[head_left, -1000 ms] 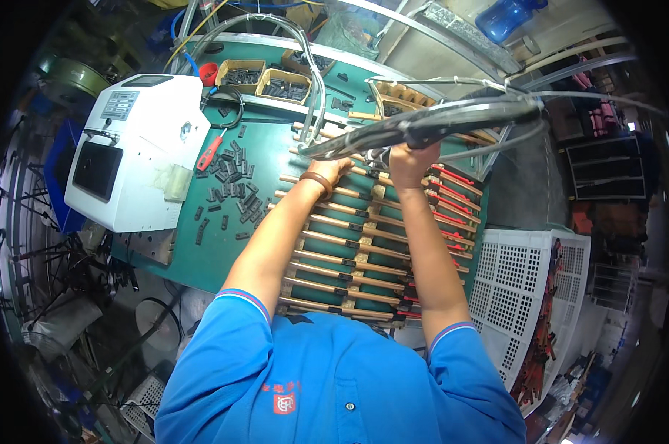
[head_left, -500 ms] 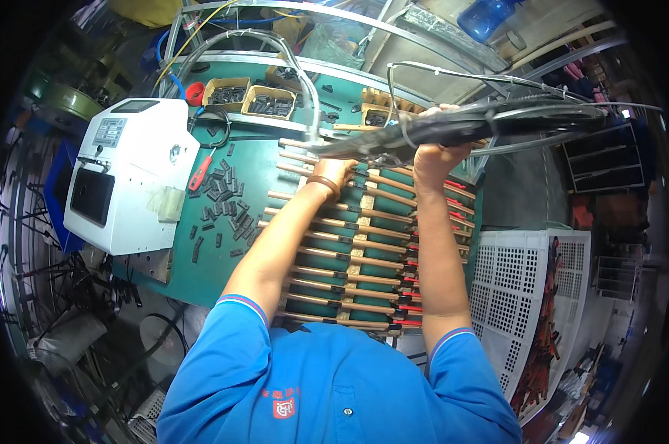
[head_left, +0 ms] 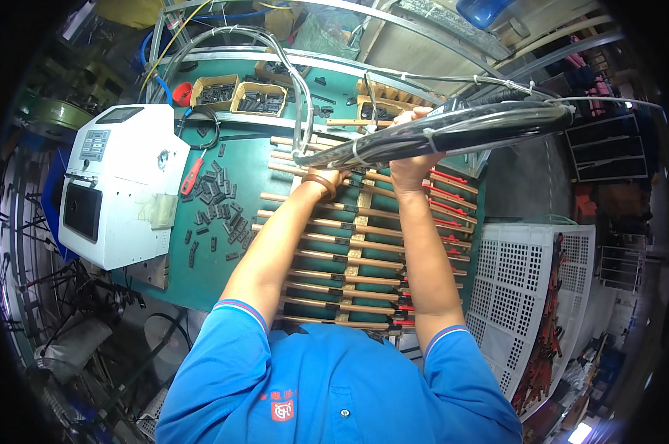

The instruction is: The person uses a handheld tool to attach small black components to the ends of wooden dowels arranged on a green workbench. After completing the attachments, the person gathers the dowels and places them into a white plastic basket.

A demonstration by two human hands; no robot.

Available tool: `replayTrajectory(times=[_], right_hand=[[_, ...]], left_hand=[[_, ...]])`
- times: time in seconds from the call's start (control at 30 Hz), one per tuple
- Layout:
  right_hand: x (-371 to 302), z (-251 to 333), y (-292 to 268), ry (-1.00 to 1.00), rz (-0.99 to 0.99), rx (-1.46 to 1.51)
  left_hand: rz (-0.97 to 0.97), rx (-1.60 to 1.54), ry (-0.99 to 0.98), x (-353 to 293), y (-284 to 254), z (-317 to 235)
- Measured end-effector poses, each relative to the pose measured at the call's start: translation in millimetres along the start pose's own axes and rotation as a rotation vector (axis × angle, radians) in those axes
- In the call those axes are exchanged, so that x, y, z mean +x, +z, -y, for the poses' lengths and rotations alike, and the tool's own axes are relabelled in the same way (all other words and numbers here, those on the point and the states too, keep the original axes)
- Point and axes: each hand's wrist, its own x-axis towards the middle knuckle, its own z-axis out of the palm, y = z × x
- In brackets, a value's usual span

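Observation:
My right hand [head_left: 414, 169] is wrapped around a long black power tool [head_left: 453, 133] with clear hoses and a cable tied along it. The tool lies slanted over the far part of a row of copper-coloured rods [head_left: 305, 220]. My left hand [head_left: 330, 177], a brown bangle at its wrist, rests at the far rods under the tool's front end, its fingers mostly hidden. Small black clips [head_left: 347, 227] sit midway along the rods, and red pieces [head_left: 447, 177] show at their right ends. A pale wooden strip [head_left: 356, 250] runs beneath the rods.
At left stands a white machine [head_left: 119, 185], beside a red-handled screwdriver [head_left: 192, 176] and loose black parts [head_left: 214, 189]. Cardboard boxes [head_left: 259, 99] of black parts and a red cup [head_left: 182, 94] are farther back. White perforated crates [head_left: 503, 288] stand at right.
The tool has come left and lower with my right hand, and its front end now covers my left hand's fingers. My left hand has shifted slightly left and nearer.

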Motion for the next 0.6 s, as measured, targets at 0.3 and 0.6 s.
replayTrajectory(times=[0.3, 0.6], right_hand=[[-4, -5, 3, -0.021, 0.075, 0.041], [-6, 5, 31, 0.021, 0.142, 0.207]], left_hand=[[-0.096, 0.402, 0.090, -3, 6, 29], [-0.284, -0.640, 0.255, 1, 27, 155]])
